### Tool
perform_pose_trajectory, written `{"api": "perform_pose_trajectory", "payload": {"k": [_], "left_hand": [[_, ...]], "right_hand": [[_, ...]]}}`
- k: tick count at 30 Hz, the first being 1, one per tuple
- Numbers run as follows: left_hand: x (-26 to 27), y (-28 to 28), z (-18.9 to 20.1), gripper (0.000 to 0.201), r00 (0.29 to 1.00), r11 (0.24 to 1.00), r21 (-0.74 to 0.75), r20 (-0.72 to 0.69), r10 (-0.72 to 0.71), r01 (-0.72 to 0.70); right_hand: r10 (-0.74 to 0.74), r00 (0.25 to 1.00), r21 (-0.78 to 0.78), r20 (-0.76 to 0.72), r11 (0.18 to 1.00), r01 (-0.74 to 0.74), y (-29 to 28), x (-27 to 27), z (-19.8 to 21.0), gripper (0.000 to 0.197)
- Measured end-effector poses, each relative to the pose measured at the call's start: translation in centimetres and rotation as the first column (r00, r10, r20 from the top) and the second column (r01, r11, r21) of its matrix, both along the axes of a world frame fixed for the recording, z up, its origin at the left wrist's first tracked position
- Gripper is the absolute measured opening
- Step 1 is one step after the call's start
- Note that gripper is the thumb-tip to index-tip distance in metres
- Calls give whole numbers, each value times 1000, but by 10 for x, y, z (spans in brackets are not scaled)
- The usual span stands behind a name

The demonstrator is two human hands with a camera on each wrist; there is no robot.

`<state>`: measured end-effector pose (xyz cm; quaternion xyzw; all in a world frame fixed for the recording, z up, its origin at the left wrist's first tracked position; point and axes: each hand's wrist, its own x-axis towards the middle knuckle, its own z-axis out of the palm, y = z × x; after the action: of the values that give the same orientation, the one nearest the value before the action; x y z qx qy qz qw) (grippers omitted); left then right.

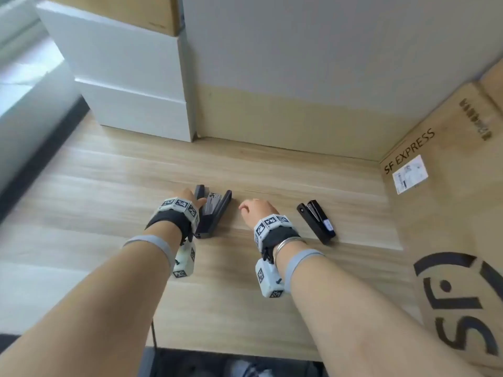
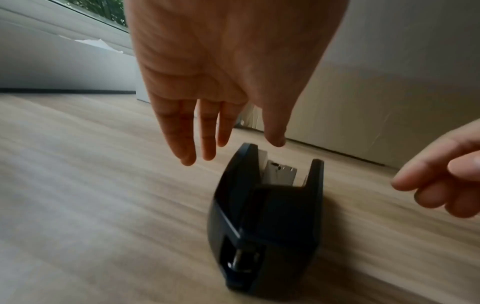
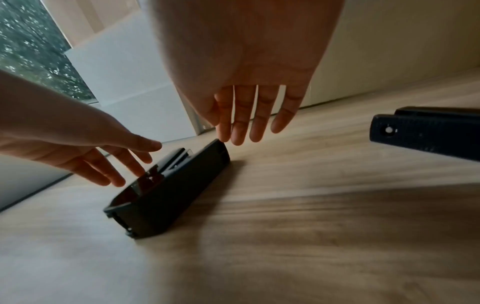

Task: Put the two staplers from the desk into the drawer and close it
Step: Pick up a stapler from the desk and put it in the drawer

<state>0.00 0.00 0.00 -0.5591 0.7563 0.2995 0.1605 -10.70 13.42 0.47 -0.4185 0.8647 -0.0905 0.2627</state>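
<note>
Both staplers lie on the wood surface; none stowed, drawer not in view. Larger stapler left of centre, smaller stapler to the right. Left hand hovers by the larger one, fingers straight, apart, gripping nothing. Right hand between the staplers, fingers loose, empty. Everything left to do.

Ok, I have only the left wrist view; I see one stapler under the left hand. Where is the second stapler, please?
Observer: The second stapler lies on the desk, to the right of the right hand, untouched.
Operator: Does the right hand hold something?
Observer: No. In the right wrist view its fingers are straight and empty, tips close to the first stapler's far end.
</note>
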Motion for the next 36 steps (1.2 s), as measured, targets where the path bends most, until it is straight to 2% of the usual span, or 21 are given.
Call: {"api": "perform_pose_trajectory", "payload": {"k": [3, 8, 12, 18, 21, 23, 27, 31, 36], "left_hand": [[-4, -4, -16, 41, 999, 1000, 15, 47, -9, 8], [-12, -6, -30, 52, 994, 999, -10, 100, -48, 50], [-18, -5, -30, 45, 999, 1000, -9, 41, 22, -21], [-22, 2, -25, 49, 986, 987, -30, -51, 156, -158], [-14, 2, -29, 37, 970, 978, 8, -133, 205, -206], [-8, 1, -31, 38, 952, 970, 39, -188, 242, -239], [-4, 6, -32, 36, 957, 984, 31, -229, 179, -176], [2, 8, -27, 49, 971, 992, 32, -203, 128, -124], [33, 8, -14, 49, 967, 994, 6, -231, 110, -112]], "right_hand": [[1, 1000, 54, 9, 999, -1, -1, -4, -10, 35], [18, 1000, 83, 15, 996, -19, -4, -16, -23, 36], [29, 999, 119, 29, 992, -32, -4, -23, -30, 35], [42, 998, 156, 45, 987, -49, -3, -33, -35, 34], [63, 997, 173, 39, 982, -69, -3, -35, -36, 35], [77, 996, 182, 34, 980, -82, -3, -35, -36, 35], [99, 995, 205, 24, 973, -102, -2, -31, -40, 35], [103, 995, 211, 14, 972, -104, -2, -24, -39, 34], [124, 992, 200, -10, 972, -120, -7, -4, -33, 33]]}}
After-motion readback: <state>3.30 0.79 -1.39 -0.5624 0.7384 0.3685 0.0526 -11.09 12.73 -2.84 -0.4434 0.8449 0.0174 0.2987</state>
